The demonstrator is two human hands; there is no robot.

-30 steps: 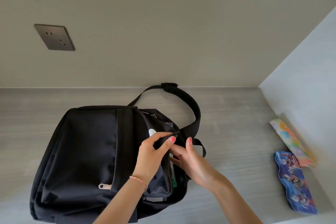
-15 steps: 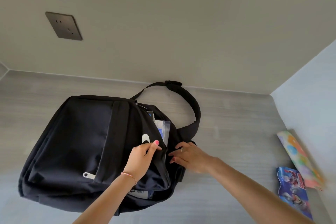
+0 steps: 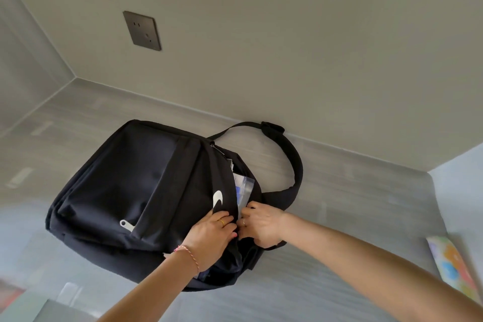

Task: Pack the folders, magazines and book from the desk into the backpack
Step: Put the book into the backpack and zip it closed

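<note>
Left hand (image 3: pixel 213 234) lay on the black backpack (image 3: pixel 136 196), fingers curled over the edge of its open mouth. Right hand (image 3: pixel 261 225) gripped the opposite edge, fingers bent on fabric. Lay flat on the grey table (image 3: pixel 352 206), a clear folder (image 3: pixel 244 188) showing in the opening. Colourful booklet (image 3: pixel 453 266) far right, well apart.

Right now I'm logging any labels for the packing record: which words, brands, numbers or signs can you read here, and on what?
No text can be read anywhere.
Backpack: a white curved mark on its front, no letters.
Clear folder in the backpack's opening: blue print, too blurred to read.
Colourful booklet at the desk's right edge: bright patches only, no legible words.
Wall socket: no markings.
</note>
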